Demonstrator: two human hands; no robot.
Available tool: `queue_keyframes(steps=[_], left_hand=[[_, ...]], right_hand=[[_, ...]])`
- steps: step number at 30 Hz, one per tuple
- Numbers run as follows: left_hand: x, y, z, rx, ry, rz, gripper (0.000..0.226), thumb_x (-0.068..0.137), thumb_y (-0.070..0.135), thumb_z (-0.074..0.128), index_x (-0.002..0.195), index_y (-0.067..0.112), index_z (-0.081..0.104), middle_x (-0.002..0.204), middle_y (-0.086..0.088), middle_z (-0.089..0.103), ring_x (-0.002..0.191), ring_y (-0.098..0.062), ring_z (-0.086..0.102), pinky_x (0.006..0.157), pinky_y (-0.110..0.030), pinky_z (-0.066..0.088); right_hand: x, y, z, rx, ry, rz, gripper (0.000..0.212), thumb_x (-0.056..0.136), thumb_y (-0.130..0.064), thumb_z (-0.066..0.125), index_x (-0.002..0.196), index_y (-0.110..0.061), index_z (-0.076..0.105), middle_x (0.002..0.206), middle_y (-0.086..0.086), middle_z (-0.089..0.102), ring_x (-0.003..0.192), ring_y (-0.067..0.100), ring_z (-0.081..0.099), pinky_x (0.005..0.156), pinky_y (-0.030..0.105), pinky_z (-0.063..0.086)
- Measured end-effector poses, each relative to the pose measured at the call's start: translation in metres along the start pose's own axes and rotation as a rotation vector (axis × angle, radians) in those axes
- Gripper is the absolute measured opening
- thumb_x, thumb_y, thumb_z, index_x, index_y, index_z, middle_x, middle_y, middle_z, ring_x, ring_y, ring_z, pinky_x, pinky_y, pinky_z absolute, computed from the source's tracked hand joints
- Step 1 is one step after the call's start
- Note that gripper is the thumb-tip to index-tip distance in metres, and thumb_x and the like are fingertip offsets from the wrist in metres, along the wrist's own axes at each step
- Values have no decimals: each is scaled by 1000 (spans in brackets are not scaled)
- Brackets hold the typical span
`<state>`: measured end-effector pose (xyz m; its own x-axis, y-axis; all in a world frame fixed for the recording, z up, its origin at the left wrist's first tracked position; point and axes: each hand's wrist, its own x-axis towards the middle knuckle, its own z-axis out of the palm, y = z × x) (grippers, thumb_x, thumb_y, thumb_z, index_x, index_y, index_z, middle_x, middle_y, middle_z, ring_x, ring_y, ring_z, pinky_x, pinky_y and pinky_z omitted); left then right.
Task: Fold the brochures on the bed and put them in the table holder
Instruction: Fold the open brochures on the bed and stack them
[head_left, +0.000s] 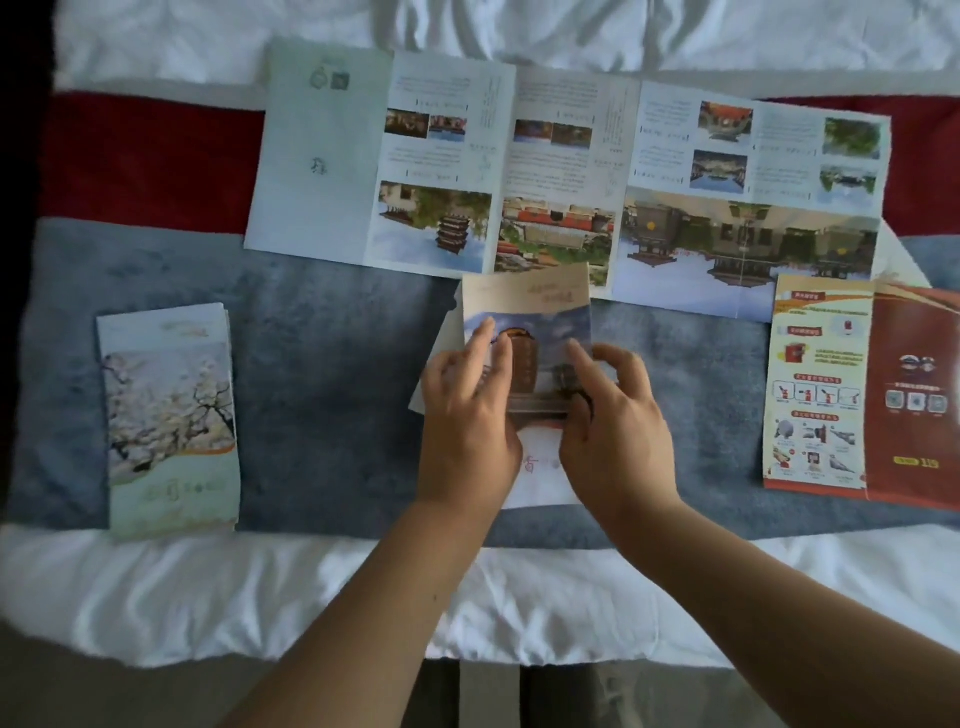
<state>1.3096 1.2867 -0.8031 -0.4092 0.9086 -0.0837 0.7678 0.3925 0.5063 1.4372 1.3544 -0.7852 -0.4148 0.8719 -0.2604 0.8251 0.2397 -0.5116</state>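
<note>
A folded brochure with a tower picture (530, 317) lies in the middle of the bed, and both hands are on it. My left hand (467, 410) presses its left half with straight fingers. My right hand (613, 415) has curled fingers on its right edge, thumb near the lower middle. A wide unfolded brochure (561, 176) with several photo panels lies beyond it. A folded blossom brochure (169, 421) sits at the left. An orange and red brochure (862, 395) lies half open at the right. No table holder is in view.
The bed has a white sheet (260, 587) at the near edge, a blue-grey runner (322, 374) under the brochures and a red band (145, 161) further back. White bedding continues at the far side.
</note>
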Motion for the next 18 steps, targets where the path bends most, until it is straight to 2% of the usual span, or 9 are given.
queue_keyframes(steps=[3, 6, 12, 14, 18], left_hand=[[0, -20, -22, 6, 60, -15, 65, 77, -16, 71, 139, -2, 57, 153, -15, 48, 123, -38, 47, 96, -41, 54], [1, -43, -46, 34, 92, -44, 66, 75, -17, 72, 138, -3, 58, 152, -17, 49, 122, -39, 48, 97, -41, 53], [-9, -95, -89, 83, 140, -151, 53, 88, 4, 61, 140, 0, 57, 153, -12, 49, 126, -37, 48, 103, -44, 49], [-15, -114, -101, 89, 166, -190, 52, 89, 7, 62, 140, 1, 58, 153, -12, 50, 126, -37, 48, 103, -45, 48], [-30, -153, -120, 110, 198, -263, 50, 89, 10, 62, 139, 3, 59, 152, -12, 51, 127, -41, 48, 103, -52, 48]], right_hand=[[2, -20, 6, -57, -48, -48, 60, 93, -3, 59, 150, -23, 51, 148, 4, 47, 87, 37, 68, 61, 42, 58], [3, -46, 16, -84, -98, -114, 65, 92, -2, 60, 152, -22, 48, 150, 5, 46, 83, 39, 67, 61, 44, 57], [0, -110, 56, -54, -190, -158, 71, 94, -6, 59, 158, -23, 33, 156, 6, 31, 99, 39, 66, 74, 47, 58], [-1, -132, 71, -47, -211, -173, 72, 94, -6, 60, 158, -22, 32, 157, 8, 29, 105, 39, 65, 79, 46, 58], [-6, -171, 98, -60, -263, -225, 74, 93, -7, 61, 158, -22, 31, 158, 8, 27, 105, 37, 65, 83, 45, 58]])
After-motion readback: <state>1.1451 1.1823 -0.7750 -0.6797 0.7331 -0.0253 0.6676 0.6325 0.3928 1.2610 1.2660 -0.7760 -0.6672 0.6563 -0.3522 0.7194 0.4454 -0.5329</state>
